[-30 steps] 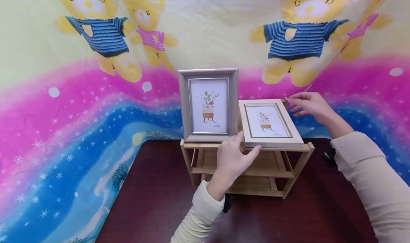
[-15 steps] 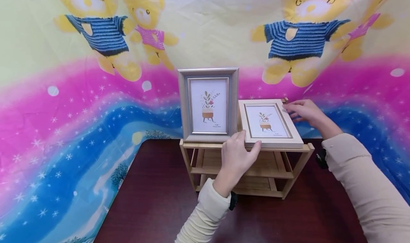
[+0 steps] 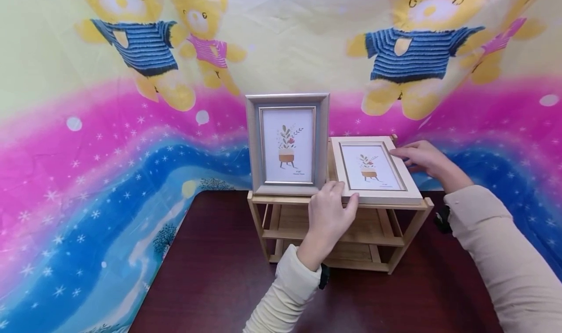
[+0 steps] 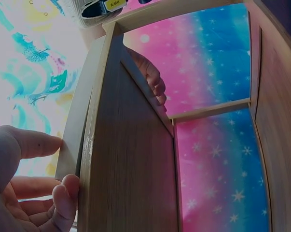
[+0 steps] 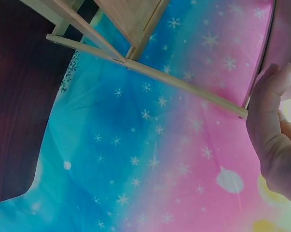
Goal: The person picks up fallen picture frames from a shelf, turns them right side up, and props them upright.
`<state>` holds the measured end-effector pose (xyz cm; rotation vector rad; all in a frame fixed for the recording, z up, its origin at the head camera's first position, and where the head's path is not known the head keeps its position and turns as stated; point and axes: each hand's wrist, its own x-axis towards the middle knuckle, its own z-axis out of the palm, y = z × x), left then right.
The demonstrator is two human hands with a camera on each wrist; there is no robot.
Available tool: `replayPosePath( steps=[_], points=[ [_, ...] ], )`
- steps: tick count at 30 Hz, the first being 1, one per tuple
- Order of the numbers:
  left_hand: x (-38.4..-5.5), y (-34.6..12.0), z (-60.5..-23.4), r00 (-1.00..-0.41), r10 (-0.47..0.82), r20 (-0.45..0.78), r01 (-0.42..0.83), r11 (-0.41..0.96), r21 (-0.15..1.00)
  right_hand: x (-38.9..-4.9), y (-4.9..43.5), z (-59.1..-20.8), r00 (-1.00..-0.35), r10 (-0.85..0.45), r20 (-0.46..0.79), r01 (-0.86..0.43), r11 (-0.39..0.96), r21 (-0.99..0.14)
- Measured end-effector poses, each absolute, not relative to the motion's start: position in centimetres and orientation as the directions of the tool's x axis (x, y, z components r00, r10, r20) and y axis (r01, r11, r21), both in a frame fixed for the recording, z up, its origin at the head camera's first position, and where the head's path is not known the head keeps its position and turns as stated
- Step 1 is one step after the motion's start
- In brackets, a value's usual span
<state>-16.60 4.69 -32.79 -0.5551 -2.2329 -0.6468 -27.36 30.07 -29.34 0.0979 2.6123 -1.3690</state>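
A cream picture frame (image 3: 381, 197) with a potted-plant print lies flat, face up, on the right half of the top of a wooden rack (image 3: 290, 234). My left hand (image 3: 328, 215) holds its near left corner, with the thumb at the front edge and the fingers along the left side. At the far right side, my right hand (image 3: 425, 159) grips the frame's edge, thumb on top and other fingers lower. The left wrist view shows the left thumb (image 4: 39, 145) against the frame's front edge (image 4: 74, 140). A grey picture frame (image 3: 322, 143) stands upright just left.
The rack has lower shelves and stands on a dark red table (image 3: 210, 255). Behind it hangs a cloth (image 3: 298, 40) printed with yellow bears and snowflakes. In the right wrist view, a rack leg (image 5: 184, 86) crosses in front of the cloth.
My right hand has come down from the far right corner to the frame's right side. The left hand has moved right onto the near corner. The cream frame has shifted slightly right.
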Motion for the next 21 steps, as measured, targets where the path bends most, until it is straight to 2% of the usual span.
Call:
replayPosePath(
  steps=[5, 14, 21],
  points=[
    [-16.57, 4.81, -32.81, -0.635, 0.201, 0.746, 0.567, 0.777, 0.274, -27.34, 30.21, -29.42, -0.979, -0.023, -0.204, 0.157, 0.555, -0.817],
    [-16.67, 4.97, -33.02, -0.581, 0.21, 0.786, 0.593, 0.771, 0.232, -27.4, 30.64, -29.2, -0.955, -0.135, -0.264, 0.181, 0.442, -0.879],
    [-16.69, 4.97, -33.0, -0.592, 0.2, 0.78, 0.593, 0.764, 0.255, -27.26, 30.41, -29.03, -0.964, -0.124, -0.235, 0.159, 0.436, -0.886]
  ],
)
